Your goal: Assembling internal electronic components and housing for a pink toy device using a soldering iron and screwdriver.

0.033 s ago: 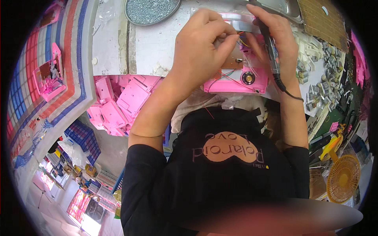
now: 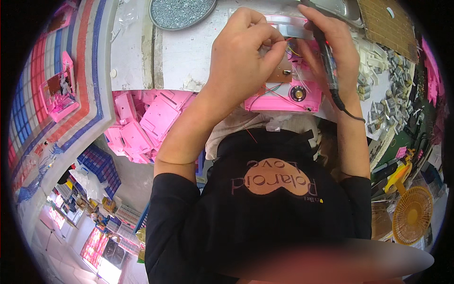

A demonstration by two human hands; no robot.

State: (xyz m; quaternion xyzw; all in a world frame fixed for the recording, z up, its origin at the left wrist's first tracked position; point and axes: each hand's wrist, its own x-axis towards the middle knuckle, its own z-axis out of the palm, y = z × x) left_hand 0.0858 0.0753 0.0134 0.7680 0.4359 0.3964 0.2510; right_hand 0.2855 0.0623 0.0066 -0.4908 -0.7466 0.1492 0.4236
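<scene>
My left hand is closed in a pinch on a thin red wire over a pink plastic housing. In the housing lie a brown circuit board, a small round speaker and several coloured wires. Closed around a black, corded soldering iron, my right hand is at the housing's right side. A small red light glows on the iron's handle. Its tip cannot be made out, and my fingers hide part of the wiring.
A round tray of screws stands at the back left. Pink plastic shells are heaped left of me. Small grey parts and white plastic pieces lie on the right, with a yellow fan nearer. Another pink housing sits far left.
My right hand and the soldering iron have shifted very slightly, and a red light now shows on the handle. My left hand keeps its pinch in almost the same place.
</scene>
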